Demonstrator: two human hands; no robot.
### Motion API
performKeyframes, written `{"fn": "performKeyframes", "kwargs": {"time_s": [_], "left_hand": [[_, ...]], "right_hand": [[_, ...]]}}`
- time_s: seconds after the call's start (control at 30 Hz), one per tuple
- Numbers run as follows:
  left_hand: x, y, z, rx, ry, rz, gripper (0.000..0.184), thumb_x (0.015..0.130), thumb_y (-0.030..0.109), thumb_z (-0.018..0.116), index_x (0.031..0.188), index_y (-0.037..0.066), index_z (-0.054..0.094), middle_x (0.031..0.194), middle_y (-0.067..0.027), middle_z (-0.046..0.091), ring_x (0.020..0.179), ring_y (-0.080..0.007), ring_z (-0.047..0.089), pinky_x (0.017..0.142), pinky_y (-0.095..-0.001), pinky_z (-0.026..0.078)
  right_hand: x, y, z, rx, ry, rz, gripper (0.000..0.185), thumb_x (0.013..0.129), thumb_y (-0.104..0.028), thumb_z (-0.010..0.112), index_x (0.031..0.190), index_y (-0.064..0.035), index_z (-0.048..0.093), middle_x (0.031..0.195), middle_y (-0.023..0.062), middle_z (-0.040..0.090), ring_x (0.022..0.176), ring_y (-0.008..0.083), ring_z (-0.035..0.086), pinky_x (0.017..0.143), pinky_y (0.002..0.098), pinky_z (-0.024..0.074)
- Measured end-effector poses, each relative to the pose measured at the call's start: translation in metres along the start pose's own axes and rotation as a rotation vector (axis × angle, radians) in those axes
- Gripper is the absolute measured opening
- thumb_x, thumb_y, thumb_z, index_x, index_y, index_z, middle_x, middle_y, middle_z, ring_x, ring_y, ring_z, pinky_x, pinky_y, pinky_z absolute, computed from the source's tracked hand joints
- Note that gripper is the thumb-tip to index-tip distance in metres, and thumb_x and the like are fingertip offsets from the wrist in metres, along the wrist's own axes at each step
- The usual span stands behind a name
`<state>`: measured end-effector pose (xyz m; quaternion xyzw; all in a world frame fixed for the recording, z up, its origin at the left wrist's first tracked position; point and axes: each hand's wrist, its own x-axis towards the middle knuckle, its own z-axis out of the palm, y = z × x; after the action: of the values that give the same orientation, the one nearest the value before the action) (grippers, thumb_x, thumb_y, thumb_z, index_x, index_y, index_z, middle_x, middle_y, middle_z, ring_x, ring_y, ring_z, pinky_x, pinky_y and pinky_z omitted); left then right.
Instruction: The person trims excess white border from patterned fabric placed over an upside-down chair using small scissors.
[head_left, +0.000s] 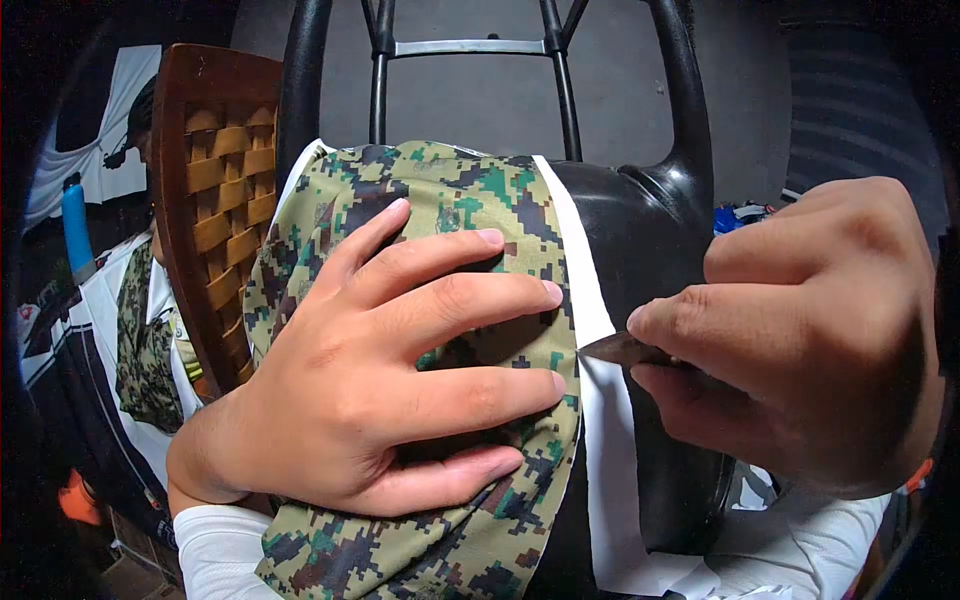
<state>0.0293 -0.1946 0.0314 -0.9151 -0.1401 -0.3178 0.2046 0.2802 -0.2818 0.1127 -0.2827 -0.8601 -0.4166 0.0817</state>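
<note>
A camouflage cloth (500, 205) lies draped over a glossy black surface (640, 225) in front of me. My left hand (390, 370) rests on the cloth with its fingers spread, pressing it flat. Along the cloth's right edge runs a white strip (608, 440), whose lower end bends to the right. My right hand (800, 340) is closed round a dark pointed blade (622, 349). The blade's tip touches the white strip close to the cloth's edge. Its handle is hidden inside the fist, so I cannot tell what kind of tool it is.
Black tubes with a metal crossbar (470, 47) rise beyond the cloth. At the left stands a wooden chair back (228, 190) with woven slats. Behind it a person (125, 330) sits near a blue bottle (76, 225). Blue and white items (740, 215) lie at the right.
</note>
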Motion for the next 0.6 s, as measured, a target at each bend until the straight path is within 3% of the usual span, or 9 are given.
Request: {"fn": "performKeyframes", "kwargs": {"time_s": [0.47,0.5,0.6], "left_hand": [[0.001,-0.007,0.001,0.019,-0.011,0.028,0.037,0.077,0.036,0.084,0.113,0.026,0.085,0.146,-0.0109,0.067,0.144,-0.0387,0.051,0.129,-0.0648,0.022],[-0.028,0.020,-0.001,0.003,0.004,0.055,0.036,0.077,0.036,0.084,0.112,0.026,0.085,0.146,-0.0110,0.067,0.144,-0.0387,0.051,0.129,-0.0648,0.022],[-0.028,0.021,-0.002,0.004,0.007,0.056,0.035,0.076,0.036,0.085,0.110,0.025,0.086,0.145,-0.0114,0.067,0.144,-0.0390,0.052,0.128,-0.0650,0.022]], "right_hand": [[0.000,0.004,-0.003,0.069,-0.054,0.062,0.020,0.065,-0.006,0.088,0.081,-0.0049,0.078,0.063,0.0013,0.062,0.039,0.0124,0.038,0.040,0.0280,0.0320],[-0.012,-0.041,-0.018,0.037,-0.076,0.071,0.020,0.065,-0.006,0.088,0.082,-0.0050,0.078,0.063,0.0014,0.062,0.039,0.0123,0.038,0.040,0.0278,0.0320],[-0.013,-0.042,-0.021,-0.001,-0.087,0.032,0.019,0.066,-0.006,0.088,0.083,-0.0053,0.078,0.063,0.0016,0.062,0.039,0.0121,0.038,0.040,0.0272,0.0317]]}}
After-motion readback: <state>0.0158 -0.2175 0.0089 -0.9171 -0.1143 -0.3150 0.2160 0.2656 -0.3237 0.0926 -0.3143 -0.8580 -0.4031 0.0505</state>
